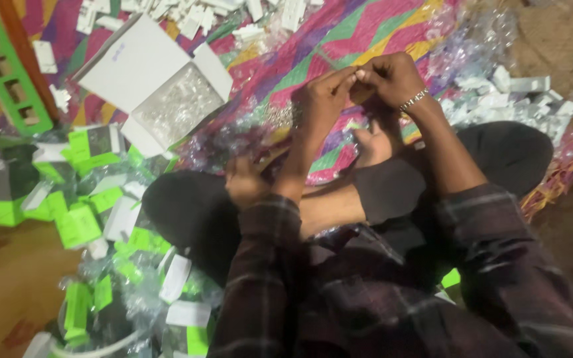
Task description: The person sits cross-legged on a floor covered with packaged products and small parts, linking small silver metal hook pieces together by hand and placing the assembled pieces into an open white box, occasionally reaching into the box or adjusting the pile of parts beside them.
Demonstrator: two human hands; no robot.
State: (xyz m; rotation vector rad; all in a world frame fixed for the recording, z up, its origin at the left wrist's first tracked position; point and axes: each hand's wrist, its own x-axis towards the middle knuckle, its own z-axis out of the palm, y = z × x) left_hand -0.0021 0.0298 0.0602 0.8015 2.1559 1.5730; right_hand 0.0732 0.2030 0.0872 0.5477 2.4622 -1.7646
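Sleeves of dark plaid fill the near edge of the view, both forearms rising from them toward the patterned cloth [339,40] spread on the floor. The person sits cross-legged, knees in black fabric to either side, a bare foot just beyond the crossed shins.

Above that foot, over the near part of the cloth, the left hand [323,99] and the right hand [392,76] meet fingertip to fingertip. Both are pinched narrow on some tiny piece held between them; it is too small and blurred to name. The right wrist wears a metal bracelet [414,99]. Both wrists bend inward, elbows tucked low, so the work hangs in the air above the cloth rather than resting on it.

The step in hand looks like fine joining or separating of a small part, and the next move likely calls for a steady pinch and a small twist or pull.

Left of the cloth lie green and white cartons [84,222]. Farther on, at its left edge, an open white box [157,83] holds clear pieces. Beyond, small white parts [187,16] scatter across its far end.
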